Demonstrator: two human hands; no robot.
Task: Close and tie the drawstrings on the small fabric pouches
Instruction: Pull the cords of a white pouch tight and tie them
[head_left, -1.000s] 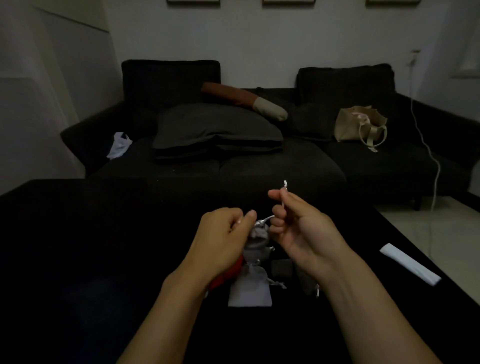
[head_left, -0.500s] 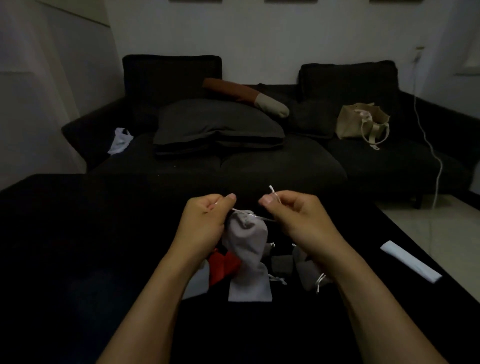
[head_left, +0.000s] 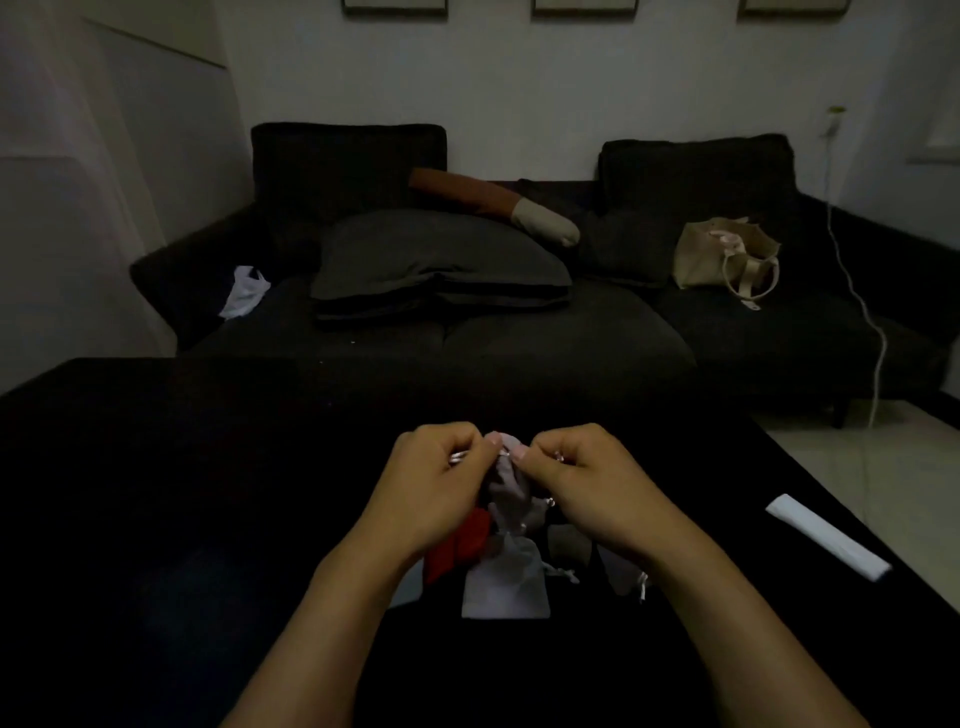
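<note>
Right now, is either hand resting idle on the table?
No: the left hand and right hand both pinch drawstring at the top of the grey pouch, held above the table.

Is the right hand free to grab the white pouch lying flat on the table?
Probably not yet: the right hand pinches the drawstring of the grey pouch held with the left hand. The white pouch lies uncovered just below.
</note>
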